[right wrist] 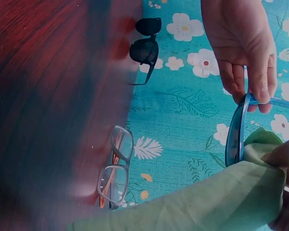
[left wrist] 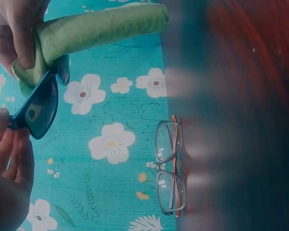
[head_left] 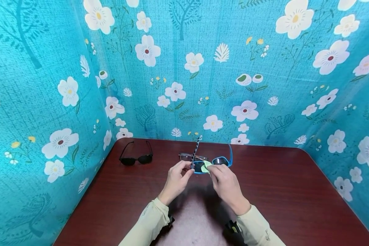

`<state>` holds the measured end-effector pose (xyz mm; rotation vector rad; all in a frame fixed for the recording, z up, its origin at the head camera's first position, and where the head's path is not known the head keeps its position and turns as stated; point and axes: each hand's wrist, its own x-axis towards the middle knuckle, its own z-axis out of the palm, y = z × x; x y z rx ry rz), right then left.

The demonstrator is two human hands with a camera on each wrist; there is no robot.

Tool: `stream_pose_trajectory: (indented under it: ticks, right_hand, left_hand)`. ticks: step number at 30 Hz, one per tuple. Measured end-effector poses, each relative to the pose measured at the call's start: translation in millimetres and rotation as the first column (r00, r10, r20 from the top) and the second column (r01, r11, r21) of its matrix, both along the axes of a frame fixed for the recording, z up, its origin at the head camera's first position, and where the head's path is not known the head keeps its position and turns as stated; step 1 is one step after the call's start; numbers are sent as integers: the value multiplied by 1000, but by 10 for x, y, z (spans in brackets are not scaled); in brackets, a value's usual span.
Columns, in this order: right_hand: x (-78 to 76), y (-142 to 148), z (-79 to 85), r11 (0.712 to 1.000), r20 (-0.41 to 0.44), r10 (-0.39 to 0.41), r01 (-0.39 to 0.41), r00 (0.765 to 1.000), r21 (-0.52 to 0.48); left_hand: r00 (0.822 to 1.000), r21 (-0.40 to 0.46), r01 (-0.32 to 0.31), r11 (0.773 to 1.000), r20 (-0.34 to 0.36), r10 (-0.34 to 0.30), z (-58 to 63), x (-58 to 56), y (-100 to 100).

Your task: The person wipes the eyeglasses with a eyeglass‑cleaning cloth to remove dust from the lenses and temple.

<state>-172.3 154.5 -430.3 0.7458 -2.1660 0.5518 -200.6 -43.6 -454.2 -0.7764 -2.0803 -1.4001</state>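
Blue-framed sunglasses [head_left: 220,161] with dark lenses are held up above the table, temples unfolded and pointing away. My left hand [head_left: 176,179] pinches them at the left hinge corner, between thumb and fingers. My right hand [head_left: 229,186] pinches a light green cloth [head_left: 205,167] against the frame near the bridge, partly covering one lens. In the right wrist view the cloth's long loose part [right wrist: 216,197] hangs below that hand. The left wrist view shows the lens [left wrist: 42,110] on the left hand's side uncovered.
Grey-framed eyeglasses [head_left: 186,156] with orange-brown temples stand on the dark red table [head_left: 295,191], behind the held pair. Black sunglasses [head_left: 136,160] lie at the table's back left. A turquoise flowered curtain [head_left: 184,85] encloses the back and sides.
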Motion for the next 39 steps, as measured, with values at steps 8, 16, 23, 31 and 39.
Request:
stream_pose_trajectory:
  ticks: [8,16,23,31,39]
  right_hand:
    - [-38,-55,-28,1000,-1,-3,3,1000,21]
    - [-8,-116,-52,999,79,36,-33,996,-38]
    - [12,-133,-61,996,127,91,-93,988,4]
    - [-36,-140,-75,990,54,126,-129,991,62]
    - [-46,-94,-52,992,11,19,-20,1000,125]
  left_hand:
    - [996,-43,1,999,-94,-5,15,13,34]
    - [993,-37,-13,999,-114,9,20,14,54]
    - [997,-15,-9,1000,-74,8,-13,5,54]
    - [997,-9,3,1000,-72,-4,-17,4,58]
    - [991,-34,14,999,-131,-18,-6,-9,58]
